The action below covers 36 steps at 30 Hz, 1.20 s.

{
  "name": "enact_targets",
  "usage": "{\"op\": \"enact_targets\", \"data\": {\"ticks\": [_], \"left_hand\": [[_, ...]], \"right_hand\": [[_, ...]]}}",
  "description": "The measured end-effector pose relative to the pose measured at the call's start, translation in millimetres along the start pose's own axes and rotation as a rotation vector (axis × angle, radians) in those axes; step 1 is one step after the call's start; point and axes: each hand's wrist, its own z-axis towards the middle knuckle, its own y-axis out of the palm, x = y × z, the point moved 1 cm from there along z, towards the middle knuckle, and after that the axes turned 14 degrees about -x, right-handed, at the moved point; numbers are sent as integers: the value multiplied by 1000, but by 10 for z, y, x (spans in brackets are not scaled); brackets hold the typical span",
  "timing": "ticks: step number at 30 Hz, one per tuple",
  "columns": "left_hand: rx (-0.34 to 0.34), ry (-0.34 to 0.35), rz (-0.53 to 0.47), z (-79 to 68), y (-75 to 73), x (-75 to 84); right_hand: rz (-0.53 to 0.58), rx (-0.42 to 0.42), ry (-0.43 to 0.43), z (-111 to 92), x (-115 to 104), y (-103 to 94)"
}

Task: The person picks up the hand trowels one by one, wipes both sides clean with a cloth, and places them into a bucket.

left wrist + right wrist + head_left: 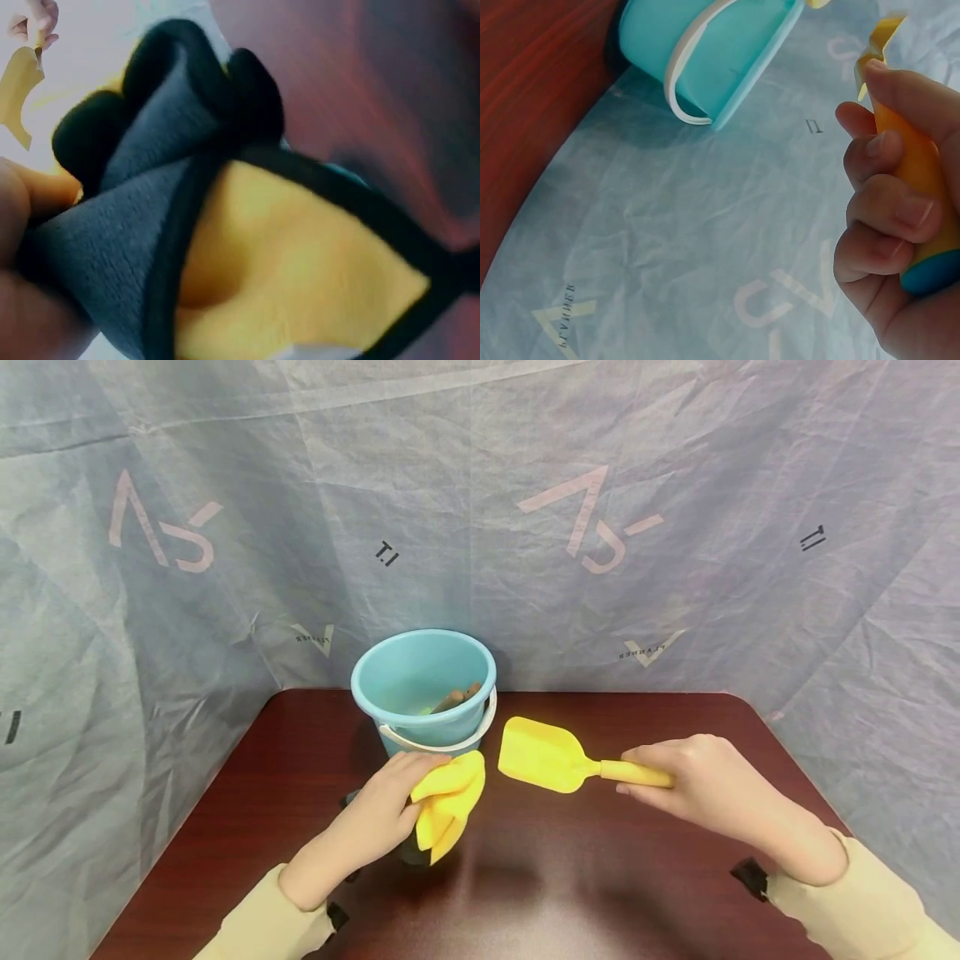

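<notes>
My left hand (390, 802) pinches a bunched cloth (452, 802), yellow on one face. The left wrist view shows the dark grey other face and black edging of this cloth (285, 255), with my fingers at its left. Held up in front of a light blue bucket (423, 720), it hangs in folds. My right hand (712, 785) grips a yellow toy shovel (543, 756) by its handle, the blade pointing left above the table. In the right wrist view, fingers wrap around the shovel handle (911, 169), which ends in a blue cap.
Brown objects (453, 700) lie inside the bucket, only partly visible. Its white carrying handle (450, 748) hangs down at the front. The dark red table (570, 860) meets a grey printed cloth backdrop (465, 510) at the back and sides.
</notes>
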Motion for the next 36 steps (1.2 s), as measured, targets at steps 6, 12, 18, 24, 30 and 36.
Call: {"op": "enact_targets", "data": {"ticks": [6, 12, 18, 24, 30, 36], "left_hand": [[24, -98, -274, 110, 43, -26], [5, -125, -600, 241, 137, -53], [-25, -154, -1038, 375, 277, -56], [-54, -144, -1486, 518, 428, 0], [-66, -80, -1819, 627, 531, 119], [-73, -83, -1937, 708, 731, 100]], "right_hand": [[30, 15, 4, 78, -27, -41], [41, 24, -28, 151, -48, -53], [46, 19, -46, 210, -71, -45], [52, 8, -60, 268, -85, -15], [45, 0, -68, 314, -85, 10], [32, -25, -57, 349, -74, 38]]}}
